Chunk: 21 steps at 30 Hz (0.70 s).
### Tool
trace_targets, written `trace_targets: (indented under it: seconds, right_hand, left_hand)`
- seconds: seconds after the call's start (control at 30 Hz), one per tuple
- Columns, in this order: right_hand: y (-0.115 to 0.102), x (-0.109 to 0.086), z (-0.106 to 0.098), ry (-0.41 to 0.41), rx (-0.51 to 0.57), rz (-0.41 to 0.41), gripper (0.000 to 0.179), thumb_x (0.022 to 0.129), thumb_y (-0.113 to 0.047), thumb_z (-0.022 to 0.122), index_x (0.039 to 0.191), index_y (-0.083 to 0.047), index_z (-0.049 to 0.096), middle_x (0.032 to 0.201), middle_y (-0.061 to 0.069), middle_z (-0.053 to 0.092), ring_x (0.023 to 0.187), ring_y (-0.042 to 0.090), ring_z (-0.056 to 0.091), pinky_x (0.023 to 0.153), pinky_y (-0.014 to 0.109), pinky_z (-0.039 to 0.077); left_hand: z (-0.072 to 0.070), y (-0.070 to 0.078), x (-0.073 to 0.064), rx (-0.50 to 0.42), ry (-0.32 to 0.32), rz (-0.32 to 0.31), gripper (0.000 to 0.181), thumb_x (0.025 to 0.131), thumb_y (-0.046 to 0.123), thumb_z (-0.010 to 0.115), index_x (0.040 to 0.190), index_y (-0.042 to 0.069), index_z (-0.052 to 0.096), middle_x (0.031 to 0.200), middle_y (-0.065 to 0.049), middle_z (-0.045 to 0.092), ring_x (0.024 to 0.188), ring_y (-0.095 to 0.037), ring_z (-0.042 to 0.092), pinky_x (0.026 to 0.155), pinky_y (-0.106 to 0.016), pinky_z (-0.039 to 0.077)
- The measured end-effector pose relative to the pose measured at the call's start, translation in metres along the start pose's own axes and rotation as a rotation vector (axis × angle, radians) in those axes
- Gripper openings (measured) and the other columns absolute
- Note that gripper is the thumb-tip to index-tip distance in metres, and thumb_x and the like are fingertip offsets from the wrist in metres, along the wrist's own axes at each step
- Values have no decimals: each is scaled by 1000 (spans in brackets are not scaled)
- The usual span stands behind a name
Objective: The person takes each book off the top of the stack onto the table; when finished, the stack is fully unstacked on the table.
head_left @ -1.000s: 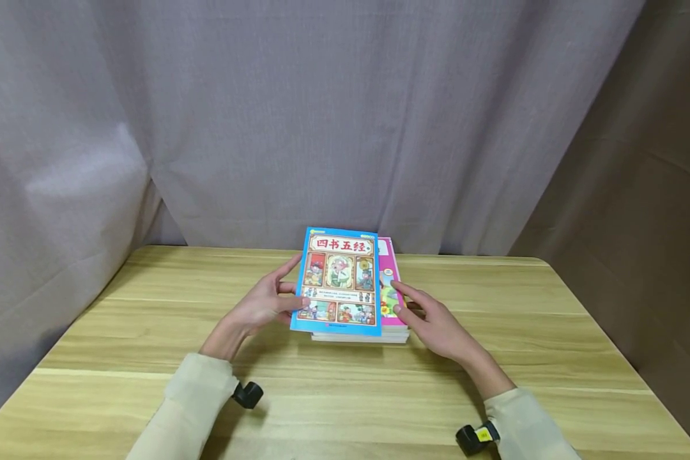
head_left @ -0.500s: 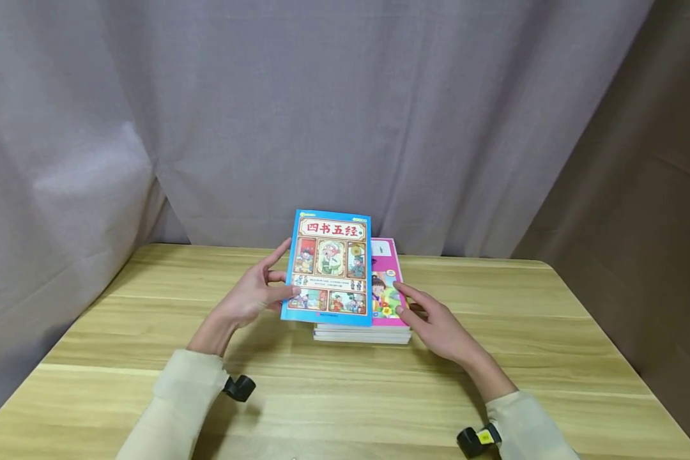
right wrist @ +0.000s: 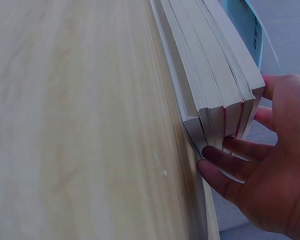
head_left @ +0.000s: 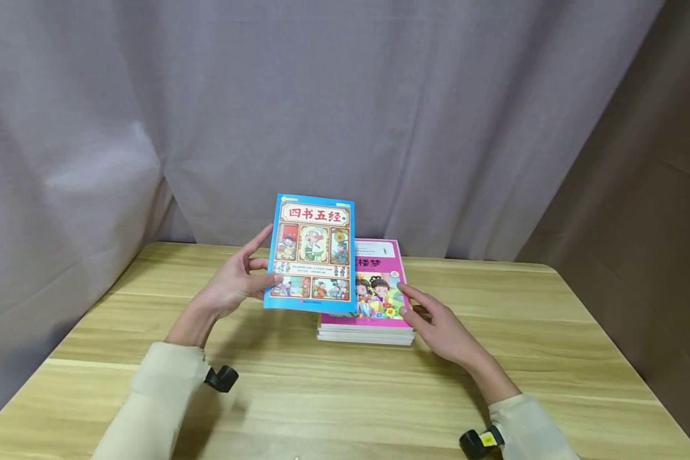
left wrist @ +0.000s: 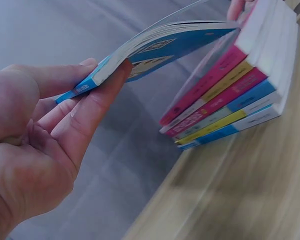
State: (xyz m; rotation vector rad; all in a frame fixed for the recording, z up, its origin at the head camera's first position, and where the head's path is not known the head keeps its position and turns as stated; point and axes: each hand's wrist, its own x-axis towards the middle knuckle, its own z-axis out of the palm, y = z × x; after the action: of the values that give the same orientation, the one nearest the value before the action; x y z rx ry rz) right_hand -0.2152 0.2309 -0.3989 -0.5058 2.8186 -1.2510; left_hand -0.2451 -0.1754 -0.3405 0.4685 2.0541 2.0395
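Observation:
A blue paperback book [head_left: 313, 255] with cartoon panels hangs tilted above the left part of the book stack. My left hand [head_left: 230, 284] pinches it at its spine edge, thumb on the front cover and fingers beneath, as the left wrist view shows. Its underside [left wrist: 157, 52] is blue too, and the pages bow slightly. On top of the stack lies a pink book [head_left: 382, 275] with cartoon girls, partly covered by the blue one in the head view. My right hand [head_left: 443, 326] rests against the stack's right side, its fingertips touching the page edges [right wrist: 230, 115].
The stack of several books [left wrist: 230, 100], with pink, yellow and blue spines, stands on a wooden table [head_left: 345, 396] near its back edge. A grey curtain [head_left: 345, 115] hangs behind the table. Each wrist carries a small black camera [head_left: 223, 379].
My left hand has lifted the blue book up and to the left, uncovering more of the pink cover. My right hand has stayed at the stack's side.

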Motion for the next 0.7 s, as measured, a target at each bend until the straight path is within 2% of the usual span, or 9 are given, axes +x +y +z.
trace_targets:
  seconds: [0.47,0.7]
  right_hand:
    - [3,1,-2,5,-4,-2,58,111,-40,54,164,-21,41,167,21,40,141,47,53,115,65,46]
    - [3,-1,-4,5,6,6,58,111,-41,53,164,-22,40,167,21,39,142,47,52,116,65,45]
  left_hand:
    - [-46,32,-27,-32,83,38,103,98,-12,64,172,30,6,103,3,80,85,-16,79,69,-30,66]
    - [-72,41,-42,-29,145,26,103,99,-8,66,172,31,4,102,3,80,88,-14,78,72,-30,66]
